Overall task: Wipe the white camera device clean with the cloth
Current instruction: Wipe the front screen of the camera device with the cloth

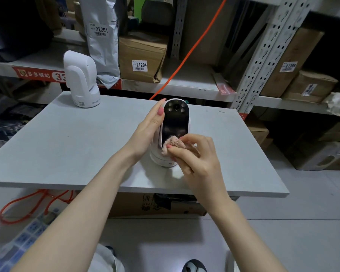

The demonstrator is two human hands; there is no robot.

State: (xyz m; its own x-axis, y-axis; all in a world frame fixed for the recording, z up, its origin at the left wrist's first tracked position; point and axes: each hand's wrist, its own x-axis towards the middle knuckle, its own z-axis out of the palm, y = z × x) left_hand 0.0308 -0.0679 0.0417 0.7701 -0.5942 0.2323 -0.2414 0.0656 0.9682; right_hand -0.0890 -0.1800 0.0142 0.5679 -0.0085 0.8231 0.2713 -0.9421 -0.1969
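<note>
A white camera device (pixel 175 122) with a glossy black front stands upright on the grey table (pixel 77 146), near its middle. My left hand (pixel 147 132) wraps its left side and holds it steady, thumb up by the lens. My right hand (pixel 194 160) pinches a small bunched pink cloth (pixel 172 144) and presses it against the lower part of the black front. The cloth hides part of the device's base.
A second white camera (pixel 81 79) stands at the table's back left corner. Shelves behind hold cardboard boxes (pixel 141 57) and a grey parcel bag (pixel 101 36). An orange cable (pixel 188 50) runs down behind the table. A power strip (pixel 28 234) lies on the floor at left.
</note>
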